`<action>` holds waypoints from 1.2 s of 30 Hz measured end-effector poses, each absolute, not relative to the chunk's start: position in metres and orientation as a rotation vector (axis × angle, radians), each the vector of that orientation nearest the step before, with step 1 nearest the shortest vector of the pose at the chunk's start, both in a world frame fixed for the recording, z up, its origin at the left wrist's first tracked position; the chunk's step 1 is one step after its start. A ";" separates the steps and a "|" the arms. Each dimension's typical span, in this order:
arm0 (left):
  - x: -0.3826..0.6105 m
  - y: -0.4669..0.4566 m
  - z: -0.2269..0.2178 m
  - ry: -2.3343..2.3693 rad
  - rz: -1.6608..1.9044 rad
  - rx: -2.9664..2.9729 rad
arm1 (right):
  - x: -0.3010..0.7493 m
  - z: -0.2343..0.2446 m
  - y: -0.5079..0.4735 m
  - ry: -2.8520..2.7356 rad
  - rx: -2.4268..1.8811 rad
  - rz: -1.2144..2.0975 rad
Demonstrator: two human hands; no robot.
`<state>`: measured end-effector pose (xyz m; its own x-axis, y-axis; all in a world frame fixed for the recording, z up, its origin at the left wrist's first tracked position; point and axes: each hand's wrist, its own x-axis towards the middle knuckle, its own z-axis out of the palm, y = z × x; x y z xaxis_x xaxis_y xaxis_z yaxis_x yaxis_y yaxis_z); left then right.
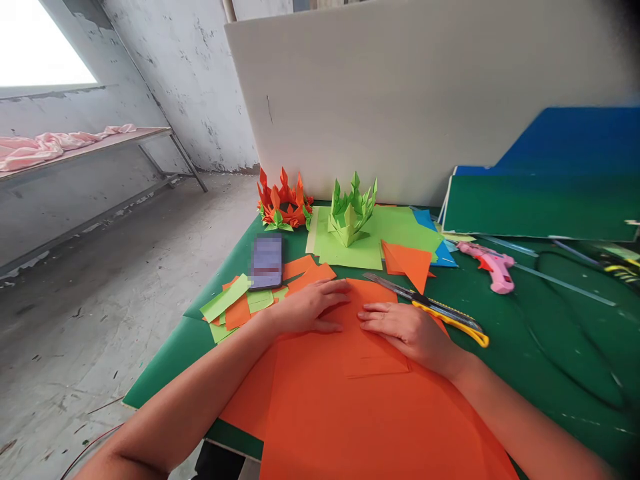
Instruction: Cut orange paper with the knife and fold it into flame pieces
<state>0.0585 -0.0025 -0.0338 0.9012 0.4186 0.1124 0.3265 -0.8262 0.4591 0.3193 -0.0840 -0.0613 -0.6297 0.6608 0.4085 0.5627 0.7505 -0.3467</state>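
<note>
Large sheets of orange paper [350, 427] cover the near part of the table, and a smaller orange piece [375, 363] lies on top of them. My left hand [317, 305] rests flat on the orange paper, its fingers stretched to the right. Facing it, my right hand [395, 327] presses on the smaller piece with its fingers extended to the left. A small gap separates the two hands, and neither grips anything. Beside my right hand lies a yellow-handled utility knife [435, 310] with its blade extended.
Red-orange [285, 203] and green [351, 213] folded-paper crowns stand at the back. A phone [267, 261] and paper scraps [227, 303] lie left. To the right are a pink glue gun [490, 265], its cable, glue sticks and a green board [540, 207].
</note>
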 end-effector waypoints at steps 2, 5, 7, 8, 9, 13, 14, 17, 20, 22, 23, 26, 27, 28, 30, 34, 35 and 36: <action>0.058 -0.002 -0.034 0.534 0.297 2.642 | 0.319 -0.061 -0.084 -2.423 -0.917 0.249; 0.059 -0.003 -0.032 0.530 0.303 2.641 | 0.320 -0.061 -0.084 -2.423 -0.910 0.249; 0.059 -0.004 -0.032 0.539 0.303 2.625 | 0.320 -0.061 -0.084 -2.427 -0.908 0.251; 0.058 -0.004 -0.031 0.545 0.301 2.619 | 0.320 -0.060 -0.084 -2.430 -0.909 0.253; 0.058 -0.004 -0.031 0.548 0.300 2.615 | 0.320 -0.060 -0.084 -2.432 -0.909 0.256; 0.058 -0.004 -0.032 0.557 0.292 2.606 | 0.320 -0.060 -0.084 -2.424 -0.909 0.269; 0.058 -0.004 -0.032 0.558 0.288 2.609 | 0.320 -0.059 -0.084 -2.423 -0.907 0.271; 0.058 -0.003 -0.032 0.577 0.258 2.641 | 0.320 -0.059 -0.084 -2.430 -0.911 0.275; 0.058 -0.003 -0.032 0.614 0.227 2.685 | 0.320 -0.060 -0.084 -2.436 -0.915 0.272; 0.058 -0.003 -0.031 0.623 0.220 2.712 | 0.320 -0.060 -0.084 -2.439 -0.910 0.269; 0.058 -0.003 -0.031 0.624 0.220 2.723 | 0.320 -0.060 -0.084 -2.440 -0.907 0.268; 0.058 -0.004 -0.030 0.626 0.211 2.736 | 0.320 -0.060 -0.084 -2.439 -0.902 0.271; 0.058 -0.004 -0.030 0.628 0.209 2.736 | 0.320 -0.060 -0.084 -2.435 -0.904 0.276; 0.058 -0.004 -0.030 0.632 0.209 2.735 | 0.320 -0.060 -0.084 -2.430 -0.905 0.282; 0.058 -0.005 -0.031 0.640 0.205 2.732 | 0.320 -0.060 -0.084 -2.425 -0.910 0.291; 0.057 -0.005 -0.031 0.658 0.212 2.706 | 0.320 -0.060 -0.084 -2.429 -0.911 0.289; 0.057 -0.005 -0.031 0.659 0.215 2.698 | 0.320 -0.060 -0.084 -2.428 -0.910 0.289; 0.057 -0.005 -0.031 0.658 0.220 2.692 | 0.320 -0.060 -0.084 -2.426 -0.909 0.288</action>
